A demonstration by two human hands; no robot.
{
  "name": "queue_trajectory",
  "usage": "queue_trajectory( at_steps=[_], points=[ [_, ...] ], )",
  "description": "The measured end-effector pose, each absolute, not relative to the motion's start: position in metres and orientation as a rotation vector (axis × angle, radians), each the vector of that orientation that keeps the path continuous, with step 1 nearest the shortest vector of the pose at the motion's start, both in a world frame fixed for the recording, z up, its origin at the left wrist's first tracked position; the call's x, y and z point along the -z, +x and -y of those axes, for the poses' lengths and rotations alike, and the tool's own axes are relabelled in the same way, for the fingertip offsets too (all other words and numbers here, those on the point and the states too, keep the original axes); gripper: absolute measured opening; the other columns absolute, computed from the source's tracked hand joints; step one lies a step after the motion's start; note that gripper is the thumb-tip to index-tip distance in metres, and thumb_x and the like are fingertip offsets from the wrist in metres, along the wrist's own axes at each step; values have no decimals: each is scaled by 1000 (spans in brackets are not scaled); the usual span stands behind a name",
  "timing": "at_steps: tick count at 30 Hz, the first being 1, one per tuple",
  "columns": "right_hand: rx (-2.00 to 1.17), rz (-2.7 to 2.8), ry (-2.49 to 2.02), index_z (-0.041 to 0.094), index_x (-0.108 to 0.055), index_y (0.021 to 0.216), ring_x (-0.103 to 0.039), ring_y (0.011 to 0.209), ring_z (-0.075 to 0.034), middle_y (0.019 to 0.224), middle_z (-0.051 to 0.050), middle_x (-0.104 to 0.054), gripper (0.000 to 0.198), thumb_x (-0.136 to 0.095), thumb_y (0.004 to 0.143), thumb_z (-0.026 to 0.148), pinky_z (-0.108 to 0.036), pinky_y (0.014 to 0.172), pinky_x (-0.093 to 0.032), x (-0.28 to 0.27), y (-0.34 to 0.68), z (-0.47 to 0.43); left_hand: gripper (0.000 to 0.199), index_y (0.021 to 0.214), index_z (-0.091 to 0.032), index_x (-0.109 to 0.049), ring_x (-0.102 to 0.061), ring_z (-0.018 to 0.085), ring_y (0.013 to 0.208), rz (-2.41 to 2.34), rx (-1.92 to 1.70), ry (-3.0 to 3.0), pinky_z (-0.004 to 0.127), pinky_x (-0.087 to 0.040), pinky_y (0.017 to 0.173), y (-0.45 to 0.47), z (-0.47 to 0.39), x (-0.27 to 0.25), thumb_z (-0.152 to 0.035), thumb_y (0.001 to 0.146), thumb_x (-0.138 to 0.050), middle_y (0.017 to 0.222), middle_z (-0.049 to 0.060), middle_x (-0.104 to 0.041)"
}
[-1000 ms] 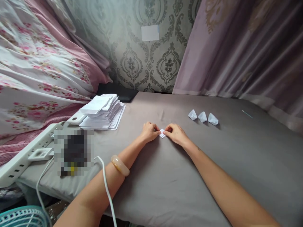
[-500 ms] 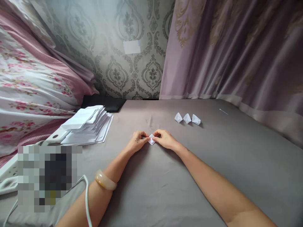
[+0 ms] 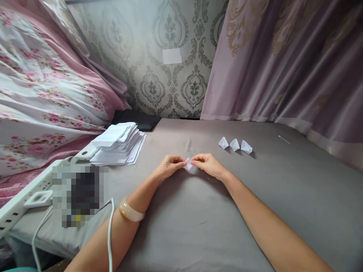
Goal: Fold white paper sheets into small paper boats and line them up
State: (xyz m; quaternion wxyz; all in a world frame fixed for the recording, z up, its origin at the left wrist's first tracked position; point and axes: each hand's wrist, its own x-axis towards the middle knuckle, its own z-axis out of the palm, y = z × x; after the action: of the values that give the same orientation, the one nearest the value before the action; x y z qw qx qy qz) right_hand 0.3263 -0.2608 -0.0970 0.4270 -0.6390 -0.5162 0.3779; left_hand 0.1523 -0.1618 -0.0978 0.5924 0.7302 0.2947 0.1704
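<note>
The left hand (image 3: pixel 171 166) and right hand (image 3: pixel 207 164) spread wider at the wrists than a second ago, both pinching the paper (image 3: pixel 188 166) between them. Beyond, rightward, sit three paper shapes (image 3: pixel 235 145); leftward, a stack (image 3: pixel 117 145); nearer, a cable (image 3: pixel 110 238) crosses the left forearm (image 3: pixel 124 234).

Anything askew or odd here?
Mildly: the paper stack at left is ragged, its sheets sticking out unevenly. A white cable crosses in front of the left forearm, an awkward, possibly snag-prone spot. No spill or damage shows.
</note>
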Motion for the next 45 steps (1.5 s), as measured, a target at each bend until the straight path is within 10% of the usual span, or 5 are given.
queue_trajectory(
  at_steps=[25, 45],
  points=[
    [473, 2149, -1956, 16, -60, 94, -59, 83, -15, 95, -7, -63, 26, -35, 96, 16, -25, 59, -32, 105, 307, 264, 32, 78, -14, -58, -48, 19, 72, -284, -791, 3268, 32, -41, 68, 156, 155, 107, -23, 95, -33, 76, 8, -58],
    [-404, 1714, -1927, 25, -70, 81, -58, 80, -13, 95, 0, -65, 15, -57, 83, 31, -25, 70, -38, 107, 319, 265, 17, 74, -18, -69, -56, 13, 70, -562, -437, 2426, 23, -41, 67, 152, 151, 109, -28, 81, -58, 79, 2, -64]
  ],
)
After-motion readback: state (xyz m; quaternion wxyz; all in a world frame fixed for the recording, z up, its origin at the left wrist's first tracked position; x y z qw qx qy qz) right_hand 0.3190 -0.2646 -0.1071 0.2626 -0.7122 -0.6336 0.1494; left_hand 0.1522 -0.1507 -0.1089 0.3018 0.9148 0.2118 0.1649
